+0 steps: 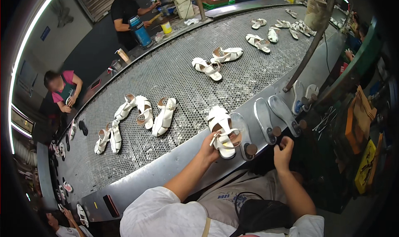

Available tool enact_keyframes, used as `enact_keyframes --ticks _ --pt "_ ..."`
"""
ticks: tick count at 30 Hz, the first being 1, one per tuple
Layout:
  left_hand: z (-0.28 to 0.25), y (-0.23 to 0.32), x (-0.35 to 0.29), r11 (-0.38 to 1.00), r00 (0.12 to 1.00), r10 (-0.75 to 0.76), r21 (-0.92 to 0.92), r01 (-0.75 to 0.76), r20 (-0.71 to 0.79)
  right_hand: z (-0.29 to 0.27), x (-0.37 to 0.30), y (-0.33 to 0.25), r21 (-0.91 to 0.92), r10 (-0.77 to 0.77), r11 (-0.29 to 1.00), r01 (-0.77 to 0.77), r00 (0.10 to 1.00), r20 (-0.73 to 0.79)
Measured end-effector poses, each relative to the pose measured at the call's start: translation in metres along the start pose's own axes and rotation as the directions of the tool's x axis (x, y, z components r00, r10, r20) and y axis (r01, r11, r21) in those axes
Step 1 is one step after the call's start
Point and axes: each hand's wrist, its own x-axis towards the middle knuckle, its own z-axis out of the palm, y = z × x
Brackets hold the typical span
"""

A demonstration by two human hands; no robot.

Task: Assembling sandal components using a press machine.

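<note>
I have the white sandal (pixel 219 119) in my left hand (pixel 210 149), over the bench's (pixel 162 167) bare metal edge strip, right in front of the body. The left fingers pinch it from its left side, low by the heel strap; most of their tips go out of sight behind the shoe. Its long axis runs away from the body, toe to the far side and leaning a little left, heel toward me, with the strapped upper facing up at my camera. I can't tell whether the sole touches the metal.

My right hand (pixel 283 152) is off to the right, well apart from the sandal and roughly level with its heel. Its fingers curl in toward the thumb, and I can't make out whether anything sits between them. They hang near a brown round knob (pixel 276 131) on the middle sole-shaped plate (pixel 262 114). Between that hand and the shoe lies the nearest sole-shaped plate (pixel 241 127), just beside the sandal and about parallel to it. For reaching the shoe's right flank, I judge the right hand better placed.
</note>
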Motion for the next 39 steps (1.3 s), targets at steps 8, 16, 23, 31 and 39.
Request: enact_keyframes --ticks 8,16,23,31,39 --pt "0.033 -0.019 -0.001 0.972 0.999 -0.035 0.23 0.04 -0.026 0.009 0.026 -0.025 -0.039 -0.036 0.998 0.042 0.99 0.135" --pt "0.074 0.033 0.047 0.949 0.965 0.261 0.182 -0.257 0.003 -0.068 -0.038 -0.154 0.495 -0.346 0.857 0.145 0.873 0.344" --pt "0.114 0.016 0.054 0.9 0.901 0.408 0.099 -0.424 0.15 -0.076 -0.075 -0.165 0.439 -0.402 0.845 0.307 0.905 0.141" --pt "0.124 -0.065 0.012 0.87 0.936 0.282 0.355 -0.342 0.212 -0.061 -0.092 -0.162 0.251 -0.53 0.842 0.477 0.819 0.222" --pt "0.109 -0.145 -0.008 0.882 0.974 0.116 0.431 -0.191 0.194 -0.034 -0.101 -0.104 -0.119 -0.516 0.856 0.502 0.841 -0.163"
